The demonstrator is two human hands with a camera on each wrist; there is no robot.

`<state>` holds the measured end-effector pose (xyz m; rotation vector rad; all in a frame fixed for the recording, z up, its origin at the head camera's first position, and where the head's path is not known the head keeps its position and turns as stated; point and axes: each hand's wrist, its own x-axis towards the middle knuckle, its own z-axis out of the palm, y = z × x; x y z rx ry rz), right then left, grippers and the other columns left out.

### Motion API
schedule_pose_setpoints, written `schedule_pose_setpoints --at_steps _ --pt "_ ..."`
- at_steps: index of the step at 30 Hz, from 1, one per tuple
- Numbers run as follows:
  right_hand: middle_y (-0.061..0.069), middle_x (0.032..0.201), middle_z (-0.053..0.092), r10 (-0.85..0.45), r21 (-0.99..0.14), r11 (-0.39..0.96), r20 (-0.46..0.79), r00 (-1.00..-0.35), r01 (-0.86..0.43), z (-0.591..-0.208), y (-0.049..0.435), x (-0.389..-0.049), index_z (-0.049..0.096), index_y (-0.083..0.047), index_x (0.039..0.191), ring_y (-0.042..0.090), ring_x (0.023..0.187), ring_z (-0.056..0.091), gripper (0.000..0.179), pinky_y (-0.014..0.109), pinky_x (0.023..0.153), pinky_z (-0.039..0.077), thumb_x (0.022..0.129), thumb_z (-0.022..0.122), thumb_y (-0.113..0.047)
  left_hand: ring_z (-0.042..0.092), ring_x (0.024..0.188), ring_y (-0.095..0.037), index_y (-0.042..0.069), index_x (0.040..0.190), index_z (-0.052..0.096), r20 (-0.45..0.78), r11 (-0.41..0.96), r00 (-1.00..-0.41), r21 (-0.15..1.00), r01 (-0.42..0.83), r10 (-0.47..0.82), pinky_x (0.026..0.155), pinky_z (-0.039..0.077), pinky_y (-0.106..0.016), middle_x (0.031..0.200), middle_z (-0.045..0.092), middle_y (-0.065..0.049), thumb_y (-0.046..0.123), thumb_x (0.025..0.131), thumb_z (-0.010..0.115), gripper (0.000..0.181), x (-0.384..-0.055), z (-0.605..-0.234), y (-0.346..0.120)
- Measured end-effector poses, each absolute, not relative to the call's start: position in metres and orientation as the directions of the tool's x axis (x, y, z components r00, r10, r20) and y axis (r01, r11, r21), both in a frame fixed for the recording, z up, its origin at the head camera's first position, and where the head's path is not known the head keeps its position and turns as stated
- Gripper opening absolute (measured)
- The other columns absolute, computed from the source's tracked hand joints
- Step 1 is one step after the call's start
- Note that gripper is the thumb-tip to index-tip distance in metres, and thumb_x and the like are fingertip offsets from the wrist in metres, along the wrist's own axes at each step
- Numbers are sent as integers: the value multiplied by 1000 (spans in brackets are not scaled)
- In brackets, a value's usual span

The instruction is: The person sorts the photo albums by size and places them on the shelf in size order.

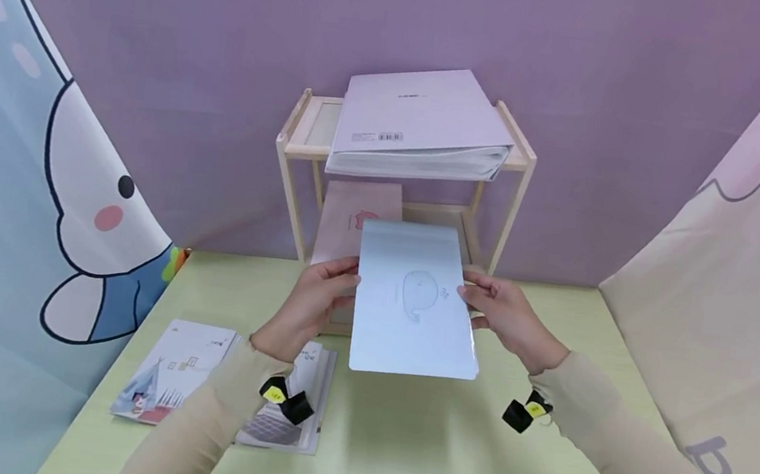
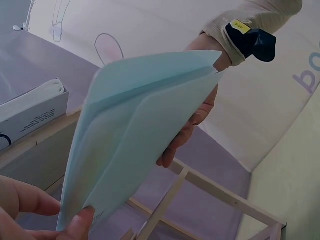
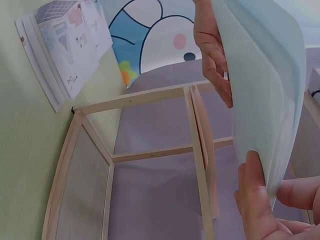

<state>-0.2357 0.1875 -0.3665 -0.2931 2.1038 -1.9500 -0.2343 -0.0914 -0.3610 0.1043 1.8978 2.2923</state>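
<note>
A pale blue notebook [image 1: 409,343] with a small whale drawing on its cover is held up over the table. My left hand [image 1: 317,294] pinches its left edge, thumb on the near side. On the opposite edge, my right hand [image 1: 510,323] grips it the same way. From the wrists, the pale blue covers [image 2: 145,110] stand slightly apart, with pages between them. Behind the notebook, a pink notebook [image 1: 340,224] lies on the lower shelf of a light wooden rack [image 1: 308,152], its near part hidden.
A thick, pale lilac book [image 1: 430,117] with a barcode lies on the rack's upper shelf and overhangs its front. On the table's left side are a booklet with a tent picture [image 1: 189,364] and another white booklet [image 1: 281,426], partly covered by my left arm.
</note>
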Motion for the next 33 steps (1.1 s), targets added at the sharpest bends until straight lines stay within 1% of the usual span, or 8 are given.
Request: schedule_pose_setpoints --at_steps 3,5,15,19,22,25,27,33 --pt "31 135 43 -309 -995 88 -62 -949 36 -365 188 -239 27 11 142 7 78 62 52 25 64 54 98 46 -8 60 92 -7 -10 136 39 -54 -193 -984 977 -87 171 69 51 -18 137 46 -23 -3 93 48 44 -238 -360 -91" --pt "32 136 41 -303 -995 94 -67 -951 41 -363 188 -241 26 11 143 6 77 62 53 24 64 54 98 46 -8 60 93 -8 -9 136 41 -57 -195 -985 977 -89 166 70 51 -19 136 47 -22 -3 93 49 44 -241 -358 -90" --pt "26 125 50 -267 -990 123 -106 -958 75 -356 190 -248 25 11 143 7 81 61 53 25 70 54 98 46 -10 58 97 -11 -7 136 43 -91 -146 -981 982 -117 171 73 50 -19 137 47 -20 -1 94 50 42 -257 -353 -86" --pt "16 107 60 -274 -992 113 -86 -958 57 -356 189 -253 25 15 141 6 77 61 51 23 68 54 98 44 -6 59 91 -9 -9 137 40 -93 -150 -979 981 -120 179 73 50 -18 136 46 -23 -2 95 48 44 -261 -350 -86" --pt "15 106 60 -287 -995 98 -61 -956 34 -357 186 -258 24 18 139 5 78 61 50 22 68 53 98 42 -4 59 88 -7 -9 138 38 -104 -154 -979 979 -132 177 73 50 -18 136 46 -24 -2 94 48 45 -262 -348 -87" --pt "28 123 50 -310 -994 105 -46 -950 14 -356 186 -261 24 17 139 4 83 61 49 22 72 53 99 40 -4 59 88 -7 -7 139 38 -112 -159 -978 977 -140 174 75 49 -19 135 47 -23 -2 94 49 46 -264 -346 -87" --pt "33 130 44 -320 -993 118 -45 -946 7 -355 186 -264 23 16 140 4 85 61 49 23 73 53 99 39 -4 58 89 -9 -6 139 39 -114 -170 -977 975 -145 178 78 48 -21 135 48 -21 -2 94 50 46 -266 -343 -88" --pt "34 136 39 -306 -994 111 -54 -951 21 -350 184 -269 20 16 141 3 85 60 50 21 73 53 99 39 -4 58 89 -9 -5 139 40 -111 -161 -979 977 -139 174 76 48 -20 134 48 -20 -1 94 50 46 -273 -339 -87"
